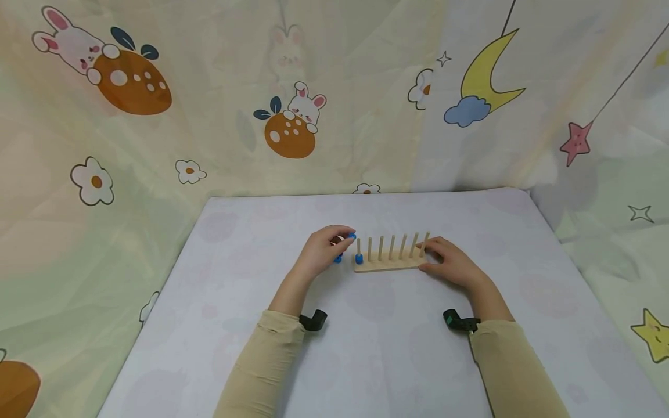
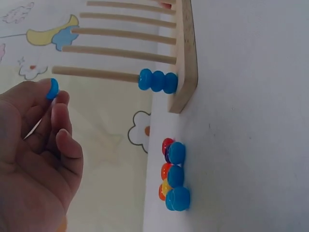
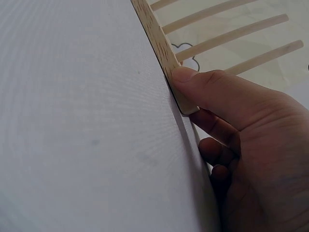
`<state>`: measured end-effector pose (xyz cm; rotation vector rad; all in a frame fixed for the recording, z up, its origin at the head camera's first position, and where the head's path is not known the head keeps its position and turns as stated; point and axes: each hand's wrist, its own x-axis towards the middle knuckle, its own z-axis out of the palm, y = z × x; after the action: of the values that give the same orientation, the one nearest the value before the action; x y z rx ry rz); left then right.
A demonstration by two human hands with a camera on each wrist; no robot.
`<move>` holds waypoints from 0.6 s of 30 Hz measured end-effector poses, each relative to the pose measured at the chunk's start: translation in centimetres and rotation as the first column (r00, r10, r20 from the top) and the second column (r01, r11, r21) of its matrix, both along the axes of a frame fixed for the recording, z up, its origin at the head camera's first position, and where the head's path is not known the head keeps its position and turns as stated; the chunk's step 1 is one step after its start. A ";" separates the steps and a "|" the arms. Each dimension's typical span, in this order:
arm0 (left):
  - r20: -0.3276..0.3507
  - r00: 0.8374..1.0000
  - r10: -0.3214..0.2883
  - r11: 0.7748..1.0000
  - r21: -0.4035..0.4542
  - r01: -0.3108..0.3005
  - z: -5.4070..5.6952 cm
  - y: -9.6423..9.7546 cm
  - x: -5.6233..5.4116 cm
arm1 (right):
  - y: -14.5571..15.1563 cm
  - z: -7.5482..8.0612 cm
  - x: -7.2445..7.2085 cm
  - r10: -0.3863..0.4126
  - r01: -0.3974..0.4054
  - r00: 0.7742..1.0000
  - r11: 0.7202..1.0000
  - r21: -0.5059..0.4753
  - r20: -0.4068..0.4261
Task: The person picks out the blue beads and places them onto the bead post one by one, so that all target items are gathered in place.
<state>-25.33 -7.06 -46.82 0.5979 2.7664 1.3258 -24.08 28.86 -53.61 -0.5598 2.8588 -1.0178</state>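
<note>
A wooden peg board (image 1: 389, 265) with a row of upright pegs stands on the table. My left hand (image 1: 317, 249) pinches a blue bead (image 2: 53, 89) between thumb and fingertips, close to the tip of the leftmost peg (image 2: 96, 74) and apart from it. Three blue beads (image 2: 157, 81) are stacked at the base of that peg; the other pegs in view carry none. My right hand (image 1: 450, 261) grips the board's right end, its thumb (image 3: 203, 87) on the near edge. Some of its fingers are hidden behind the board.
Loose beads lie on the table left of the board: several blue beads (image 2: 179, 198), with red, orange and yellow ones (image 2: 166, 186) behind, partly hidden by my left hand in the head view. A white cloth covers the table (image 1: 366, 348); a printed curtain (image 1: 355, 116) hangs behind.
</note>
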 end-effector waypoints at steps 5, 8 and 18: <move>-0.012 1.000 -0.018 1.000 0.012 0.018 0.5 0.4 0.1 | 0.0 0.1 0.0 -0.006 0.006 1.000 1.000 -0.006 0.008; -0.009 0.999 -0.034 0.999 0.016 0.034 0.6 0.6 0.2 | 0.0 0.1 0.0 -0.010 0.010 1.000 1.000 -0.005 0.009; 0.003 0.998 -0.056 0.998 0.009 0.056 -0.2 0.9 0.3 | -0.2 0.1 0.0 -0.024 0.025 0.999 1.000 -0.007 0.029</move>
<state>-25.04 -6.19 -46.99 0.6671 2.7210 1.3275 -24.09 28.62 -53.47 -0.5076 2.8446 -1.0324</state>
